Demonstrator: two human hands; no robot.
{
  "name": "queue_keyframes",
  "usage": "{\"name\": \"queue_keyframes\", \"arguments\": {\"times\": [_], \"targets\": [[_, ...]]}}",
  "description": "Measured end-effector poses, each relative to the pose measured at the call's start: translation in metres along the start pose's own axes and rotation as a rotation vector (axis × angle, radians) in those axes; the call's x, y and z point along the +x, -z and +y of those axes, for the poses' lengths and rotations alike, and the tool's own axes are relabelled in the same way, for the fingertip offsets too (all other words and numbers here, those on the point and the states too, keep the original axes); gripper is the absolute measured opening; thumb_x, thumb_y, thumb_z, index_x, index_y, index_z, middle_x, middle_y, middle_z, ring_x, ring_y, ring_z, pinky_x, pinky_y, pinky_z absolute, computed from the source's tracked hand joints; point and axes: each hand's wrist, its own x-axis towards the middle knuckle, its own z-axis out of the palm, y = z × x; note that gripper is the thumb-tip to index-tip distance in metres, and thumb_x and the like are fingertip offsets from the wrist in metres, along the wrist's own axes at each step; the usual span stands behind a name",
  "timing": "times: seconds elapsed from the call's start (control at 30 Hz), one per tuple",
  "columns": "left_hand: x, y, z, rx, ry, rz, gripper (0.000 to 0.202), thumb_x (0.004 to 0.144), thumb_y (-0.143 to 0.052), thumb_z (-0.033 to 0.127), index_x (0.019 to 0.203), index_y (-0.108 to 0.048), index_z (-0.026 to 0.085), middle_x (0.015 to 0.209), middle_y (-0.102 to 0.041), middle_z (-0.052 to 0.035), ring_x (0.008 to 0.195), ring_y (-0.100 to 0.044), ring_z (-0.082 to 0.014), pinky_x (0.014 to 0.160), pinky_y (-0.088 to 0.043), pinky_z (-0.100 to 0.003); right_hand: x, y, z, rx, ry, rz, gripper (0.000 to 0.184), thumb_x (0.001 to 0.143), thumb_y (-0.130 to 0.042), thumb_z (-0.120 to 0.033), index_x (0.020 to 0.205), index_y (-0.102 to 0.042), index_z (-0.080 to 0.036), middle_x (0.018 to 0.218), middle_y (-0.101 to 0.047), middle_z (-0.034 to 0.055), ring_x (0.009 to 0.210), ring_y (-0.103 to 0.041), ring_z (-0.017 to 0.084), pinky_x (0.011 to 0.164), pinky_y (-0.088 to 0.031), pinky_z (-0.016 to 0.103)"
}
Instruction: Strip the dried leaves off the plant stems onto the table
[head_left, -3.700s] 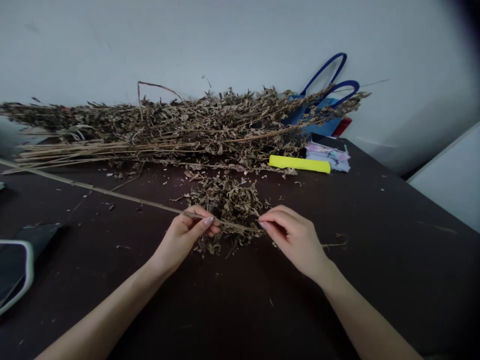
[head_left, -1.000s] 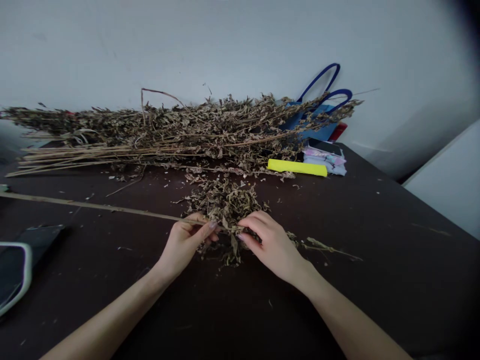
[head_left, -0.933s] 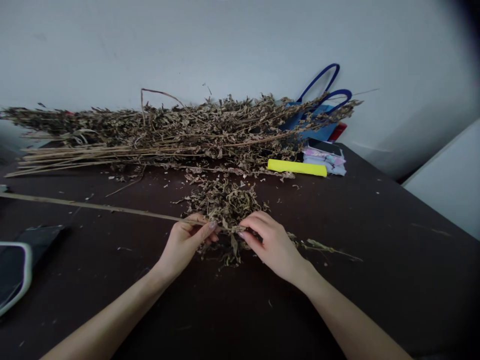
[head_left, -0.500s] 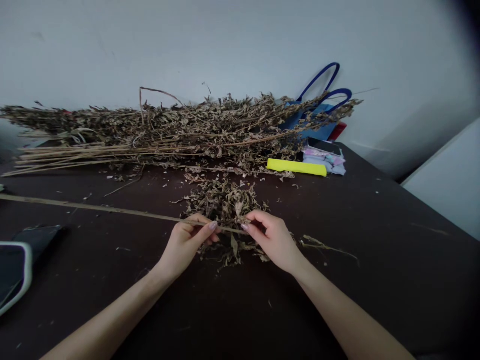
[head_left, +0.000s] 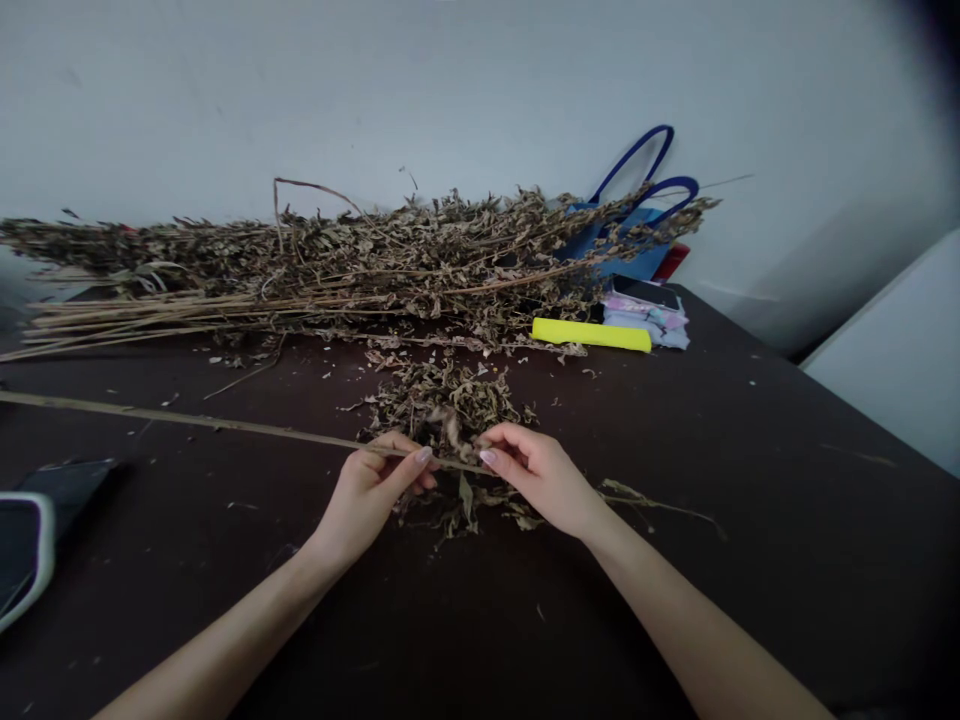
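A long thin dried stem [head_left: 187,420] runs from the far left of the dark table [head_left: 750,480] to the middle. My left hand [head_left: 371,490] is closed in a pinch on it. My right hand [head_left: 536,475] pinches the same stem a little further right, among dry leaves still on it. Just behind and under both hands lies a small heap of stripped dried leaves [head_left: 442,400]. The stem's leafy tip [head_left: 652,500] trails on the table to the right of my right hand.
A big bundle of dried leafy stalks [head_left: 337,265] lies along the back by the wall. A yellow bar [head_left: 592,333], a patterned cloth [head_left: 649,318] and a blue bag [head_left: 637,215] are at the back right. A dark device with a white rim [head_left: 22,550] lies at the left edge.
My right hand has slid left along the stem toward my left hand, and some leaves have dropped onto the table below. My left hand keeps its pinch in the same place.
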Motion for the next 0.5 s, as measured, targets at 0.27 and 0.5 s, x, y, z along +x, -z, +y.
{"name": "queue_keyframes", "arguments": {"times": [0.27,0.5], "targets": [[0.001,0.001,0.001,-0.007,0.009,0.029,0.018,0.081,-0.057,0.031,0.074,-0.063,0.015,0.071,-0.066,-0.0046,0.062,-0.058,-0.0127,0.059,-0.046,-0.024,-0.002,0.018,-0.005,-0.072,0.047,-0.078,0.021,0.085,-0.054,-0.037,0.098,-0.059,-0.02,0.091,-0.061,0.0046,0.077,-0.057,0.014,0.065,-0.047,0.027],[0.001,0.001,-0.001,-0.001,0.0,0.032,0.016,0.082,-0.057,0.029,0.076,-0.064,0.015,0.072,-0.066,-0.0042,0.062,-0.059,-0.0118,0.058,-0.046,-0.023,-0.001,0.01,-0.006,-0.138,0.097,-0.02,0.009,0.084,-0.053,-0.022,0.076,-0.056,-0.019,0.074,-0.056,-0.0005,0.067,-0.05,0.011,0.062,-0.04,0.025]]}}
